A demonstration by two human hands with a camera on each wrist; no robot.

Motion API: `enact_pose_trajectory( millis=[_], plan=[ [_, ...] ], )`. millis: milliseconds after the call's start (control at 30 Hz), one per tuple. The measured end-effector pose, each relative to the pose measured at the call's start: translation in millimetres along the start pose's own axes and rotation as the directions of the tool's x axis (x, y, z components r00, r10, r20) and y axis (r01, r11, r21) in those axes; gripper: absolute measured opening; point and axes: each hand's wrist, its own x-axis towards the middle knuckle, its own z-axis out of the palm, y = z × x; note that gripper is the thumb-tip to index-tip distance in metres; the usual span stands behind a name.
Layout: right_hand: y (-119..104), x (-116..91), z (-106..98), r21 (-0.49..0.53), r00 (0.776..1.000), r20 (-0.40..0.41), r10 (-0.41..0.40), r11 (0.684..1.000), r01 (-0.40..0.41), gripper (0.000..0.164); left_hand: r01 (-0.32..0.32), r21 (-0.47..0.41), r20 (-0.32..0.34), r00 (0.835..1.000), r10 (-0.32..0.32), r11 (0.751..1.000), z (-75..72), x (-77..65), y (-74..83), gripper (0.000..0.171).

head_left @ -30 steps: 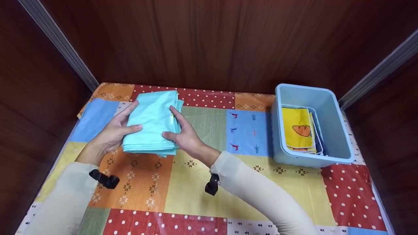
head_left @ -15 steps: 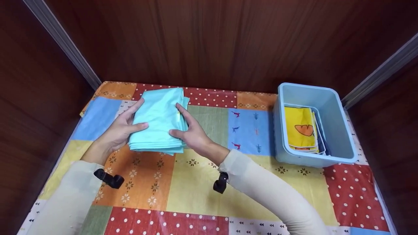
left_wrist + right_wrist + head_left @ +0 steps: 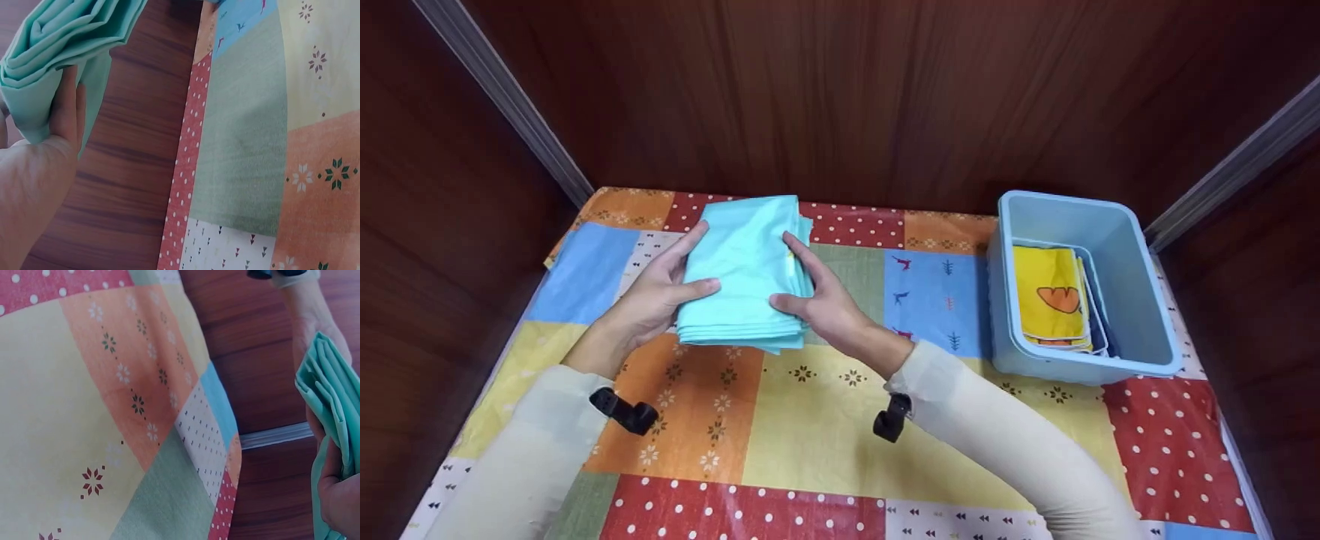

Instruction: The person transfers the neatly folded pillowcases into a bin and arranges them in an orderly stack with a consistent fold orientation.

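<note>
A folded turquoise cloth (image 3: pixel 742 262), several layers thick, is held between both hands above the table. My left hand (image 3: pixel 656 292) grips its left edge, thumb on top and fingers reaching under. On the opposite edge my right hand (image 3: pixel 829 304) grips it the same way, with the thumb near the lower right corner. In the left wrist view the layered folds of the cloth (image 3: pixel 67 45) show above the left hand (image 3: pixel 42 163), whose fingers lie against its underside. The right wrist view shows the cloth (image 3: pixel 329 394) end-on, with part of the right hand (image 3: pixel 343 500) at its lower side.
A light blue plastic bin (image 3: pixel 1080 367) stands at the right of the table. In it sits a yellow folded cloth (image 3: pixel 1046 292) with an orange print, beside darker cloth. A patchwork-patterned tablecloth (image 3: pixel 810 420) covers the table. Dark wooden panels (image 3: pixel 840 97) rise behind and at the sides.
Both hands have carried the folded turquoise cloth a little to the right, keeping the same grip. The bin and its contents stay in place; the head view has shifted slightly.
</note>
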Motion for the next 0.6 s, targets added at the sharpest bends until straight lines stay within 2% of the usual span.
enact_pose_trajectory(
  millis=[600],
  plan=[
    [0, -13, -23, -0.030, 1.000, -0.006, -0.007, 1.000, 0.007, 0.085, -0.019, -0.035, -0.016, 1.000, 0.019, 0.999, 26.0, 7.7, -3.3, 0.091]
  ],
)
